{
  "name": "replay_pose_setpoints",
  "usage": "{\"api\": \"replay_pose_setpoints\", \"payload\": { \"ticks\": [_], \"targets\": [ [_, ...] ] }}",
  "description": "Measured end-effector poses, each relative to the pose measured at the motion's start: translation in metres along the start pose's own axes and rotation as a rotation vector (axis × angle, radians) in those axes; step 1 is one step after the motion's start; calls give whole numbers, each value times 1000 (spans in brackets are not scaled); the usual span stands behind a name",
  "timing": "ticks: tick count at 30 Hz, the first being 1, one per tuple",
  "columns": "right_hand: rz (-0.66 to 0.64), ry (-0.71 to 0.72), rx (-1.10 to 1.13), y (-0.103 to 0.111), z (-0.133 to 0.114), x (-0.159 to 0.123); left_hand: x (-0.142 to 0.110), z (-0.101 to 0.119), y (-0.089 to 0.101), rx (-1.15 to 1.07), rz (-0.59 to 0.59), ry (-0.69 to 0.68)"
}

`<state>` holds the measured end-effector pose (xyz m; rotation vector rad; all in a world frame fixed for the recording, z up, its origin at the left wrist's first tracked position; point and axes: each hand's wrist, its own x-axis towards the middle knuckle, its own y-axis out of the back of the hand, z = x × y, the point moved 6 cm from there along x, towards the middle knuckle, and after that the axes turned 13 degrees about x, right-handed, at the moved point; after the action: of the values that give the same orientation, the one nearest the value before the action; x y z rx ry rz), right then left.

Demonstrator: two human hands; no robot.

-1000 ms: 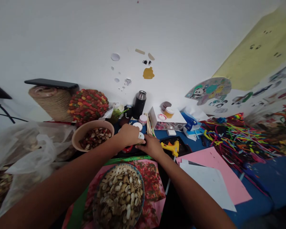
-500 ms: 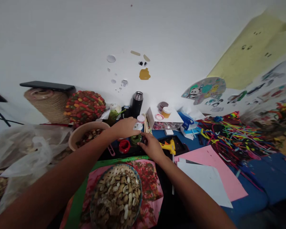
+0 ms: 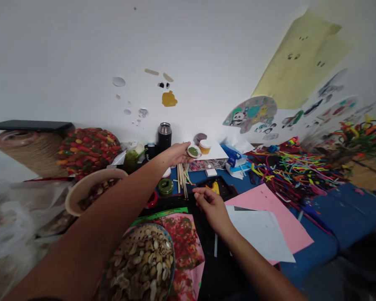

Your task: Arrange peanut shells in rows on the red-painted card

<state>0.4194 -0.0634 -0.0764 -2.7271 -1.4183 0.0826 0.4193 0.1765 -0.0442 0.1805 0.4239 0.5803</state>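
Note:
My left hand is closed on a small round lid with green paint on its inner face. It holds the lid at the left end of the white box, beside an orange paint jar. An uncapped green paint jar stands below my left wrist. Partly behind my left forearm is a red paint jar. My right hand hovers over the dark table edge, its fingers loosely bent and apart with nothing in them. Thin wooden sticks lie between the hands.
A basket of peanut shells sits on paint-smeared pink paper in front. A yellow glue gun lies on a black tray behind my right hand. Pink and white sheets and many pipe cleaners spread rightward. A black flask stands at the wall.
My left hand has carried the lid from the green jar rightward to the white box. My right hand has let go of the jar and drawn back. The view has turned right.

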Motion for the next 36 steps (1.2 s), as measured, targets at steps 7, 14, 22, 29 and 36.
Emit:
{"api": "replay_pose_setpoints", "payload": {
  "ticks": [7,14,22,29,36],
  "targets": [
    [18,-65,94,8,8,-4,24,3,-7,-35,59,88],
    [37,-79,137,10,18,7,14,3,4,13,140,52],
    [143,-48,183,29,14,60,-66,-3,11,151,58,-124],
    [176,-29,227,32,4,101,-129,-38,72,881,87,-204],
    [232,7,231,30,4,118,-108,-58,75,1232,175,-197]
  ]
}}
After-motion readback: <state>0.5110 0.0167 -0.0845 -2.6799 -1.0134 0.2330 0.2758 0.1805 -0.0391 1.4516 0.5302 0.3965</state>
